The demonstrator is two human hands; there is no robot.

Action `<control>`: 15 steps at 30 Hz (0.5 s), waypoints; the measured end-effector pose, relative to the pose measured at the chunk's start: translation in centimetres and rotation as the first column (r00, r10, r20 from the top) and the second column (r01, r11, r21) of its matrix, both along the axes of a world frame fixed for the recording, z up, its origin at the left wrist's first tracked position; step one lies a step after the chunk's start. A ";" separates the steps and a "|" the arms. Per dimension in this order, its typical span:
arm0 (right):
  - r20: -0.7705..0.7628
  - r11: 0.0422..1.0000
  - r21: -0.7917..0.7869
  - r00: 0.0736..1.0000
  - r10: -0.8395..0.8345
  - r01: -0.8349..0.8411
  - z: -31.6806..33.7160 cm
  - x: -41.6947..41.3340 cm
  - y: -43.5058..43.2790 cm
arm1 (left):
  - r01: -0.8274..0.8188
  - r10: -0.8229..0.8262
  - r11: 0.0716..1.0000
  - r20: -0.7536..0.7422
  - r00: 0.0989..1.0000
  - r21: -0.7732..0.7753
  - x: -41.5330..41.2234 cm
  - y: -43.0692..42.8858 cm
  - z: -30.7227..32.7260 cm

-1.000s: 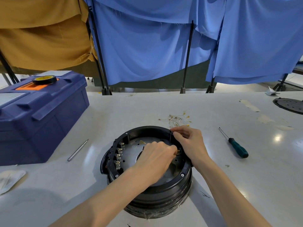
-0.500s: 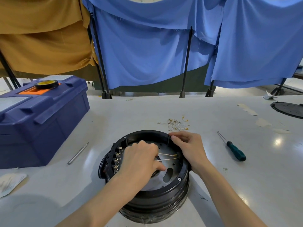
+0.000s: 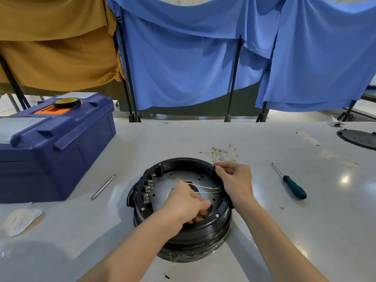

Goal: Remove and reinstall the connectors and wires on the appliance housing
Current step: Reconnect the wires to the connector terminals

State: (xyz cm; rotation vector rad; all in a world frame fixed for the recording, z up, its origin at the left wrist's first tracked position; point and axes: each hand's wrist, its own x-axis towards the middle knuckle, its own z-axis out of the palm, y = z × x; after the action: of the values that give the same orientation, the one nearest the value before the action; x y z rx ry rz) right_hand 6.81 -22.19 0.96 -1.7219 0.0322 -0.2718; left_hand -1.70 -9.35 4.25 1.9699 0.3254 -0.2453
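At the middle of the table (image 3: 305, 231), the right hand (image 3: 236, 180) curls over the appliance housing (image 3: 183, 159) at its far-right rim. The left hand (image 3: 184, 202), fingers closed on two pale wires (image 3: 203, 186), has drawn back from the right wall, stretching them across the interior. Removal appears under way.
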 end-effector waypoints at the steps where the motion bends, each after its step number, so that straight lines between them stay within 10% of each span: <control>1: -0.002 1.000 0.003 1.000 -0.005 0.005 0.0 0.0 0.1 | -0.032 0.027 0.993 -0.047 0.999 -0.114 0.4 0.1 0.1; 6: -0.005 1.000 0.007 1.000 -0.018 0.018 0.1 0.0 0.2 | -0.157 0.035 0.869 -0.259 0.965 -0.470 1.4 -0.2 1.0; 15: 0.003 0.999 0.005 0.999 -0.039 0.039 0.0 -0.1 0.7 | -0.247 0.135 0.816 -0.243 0.961 -0.522 2.3 -1.4 -0.5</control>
State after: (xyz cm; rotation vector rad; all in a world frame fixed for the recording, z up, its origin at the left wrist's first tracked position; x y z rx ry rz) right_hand 6.71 -21.45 0.95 -1.7168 0.0643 -0.3035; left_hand 0.64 -10.73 3.79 1.3313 0.5170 -0.3585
